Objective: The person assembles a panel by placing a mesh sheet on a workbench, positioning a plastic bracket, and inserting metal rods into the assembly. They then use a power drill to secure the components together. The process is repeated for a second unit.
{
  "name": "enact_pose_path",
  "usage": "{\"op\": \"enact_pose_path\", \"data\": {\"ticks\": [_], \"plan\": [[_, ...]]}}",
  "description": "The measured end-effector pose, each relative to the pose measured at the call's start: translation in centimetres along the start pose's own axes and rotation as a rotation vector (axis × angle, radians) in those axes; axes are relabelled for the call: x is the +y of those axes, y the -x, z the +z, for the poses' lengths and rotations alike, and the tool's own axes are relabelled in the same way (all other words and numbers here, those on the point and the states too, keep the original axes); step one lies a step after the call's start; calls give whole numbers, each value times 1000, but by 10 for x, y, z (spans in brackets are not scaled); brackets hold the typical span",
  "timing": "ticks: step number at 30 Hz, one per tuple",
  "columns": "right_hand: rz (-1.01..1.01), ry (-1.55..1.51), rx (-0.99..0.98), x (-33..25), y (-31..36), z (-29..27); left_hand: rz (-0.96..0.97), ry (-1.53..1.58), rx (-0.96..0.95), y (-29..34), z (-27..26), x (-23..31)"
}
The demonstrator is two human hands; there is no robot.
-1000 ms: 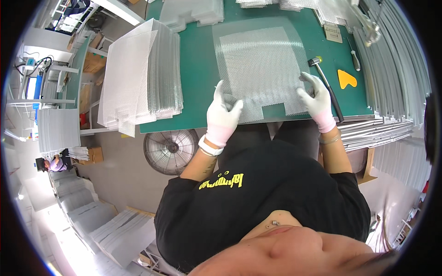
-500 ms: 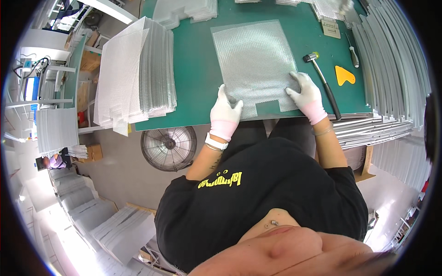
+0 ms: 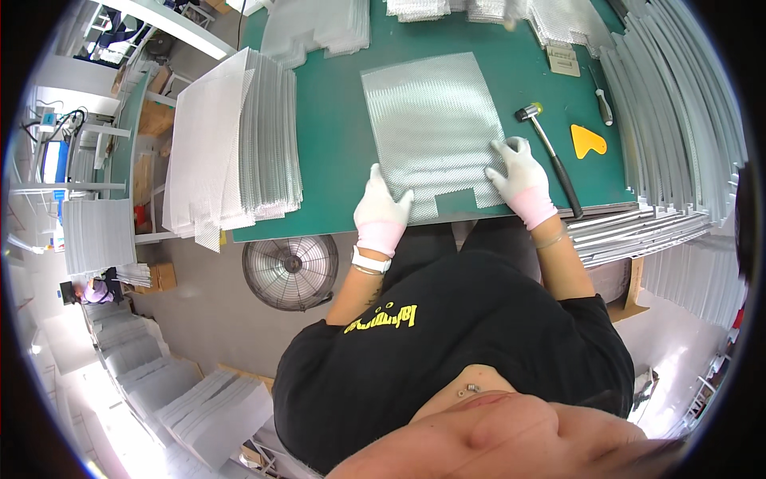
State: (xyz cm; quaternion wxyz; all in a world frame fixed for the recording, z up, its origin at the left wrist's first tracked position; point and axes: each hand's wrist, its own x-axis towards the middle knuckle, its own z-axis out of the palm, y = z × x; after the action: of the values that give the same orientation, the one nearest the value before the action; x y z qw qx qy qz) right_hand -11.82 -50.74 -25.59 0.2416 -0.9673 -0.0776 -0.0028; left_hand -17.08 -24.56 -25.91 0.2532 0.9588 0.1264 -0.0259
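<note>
A silvery mesh sheet (image 3: pixel 435 120) with a square notch in its near edge lies on the green tabletop in front of me. My left hand (image 3: pixel 381 206), in a white glove with a pink cuff, rests at the sheet's near left corner, thumb apart from the fingers. At the near right edge is my right hand (image 3: pixel 520 180), gloved the same way, its thumb and fingers spread against the sheet. Neither hand is closed round the mesh. Whether fingertips reach under the edges is hidden.
To the left stands a thick stack of mesh sheets (image 3: pixel 211 144). A mallet (image 3: pixel 554 156), a yellow scraper (image 3: pixel 588 142) and a screwdriver (image 3: pixel 603 104) lie on the right. Beyond them are stacked grey panels (image 3: pixel 666 104). A floor fan (image 3: pixel 290 271) stands below the table's front edge.
The whole view has shifted slightly, so the table sits lower in it. Both hands stay at the sheet's near corners, with little visible change against the mesh.
</note>
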Motion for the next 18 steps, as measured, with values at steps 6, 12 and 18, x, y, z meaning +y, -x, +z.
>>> {"op": "enact_pose_path", "data": {"ticks": [6,12,18], "plan": [[-229,136,13,4,-32,-33,388,-386,-15,-17,-4,-19],[-139,189,683,7,-218,-116,489,-445,-158,-56,-43,2],[183,252,329,-1,-284,-113,739,114,518,-220,-66,80]]}}
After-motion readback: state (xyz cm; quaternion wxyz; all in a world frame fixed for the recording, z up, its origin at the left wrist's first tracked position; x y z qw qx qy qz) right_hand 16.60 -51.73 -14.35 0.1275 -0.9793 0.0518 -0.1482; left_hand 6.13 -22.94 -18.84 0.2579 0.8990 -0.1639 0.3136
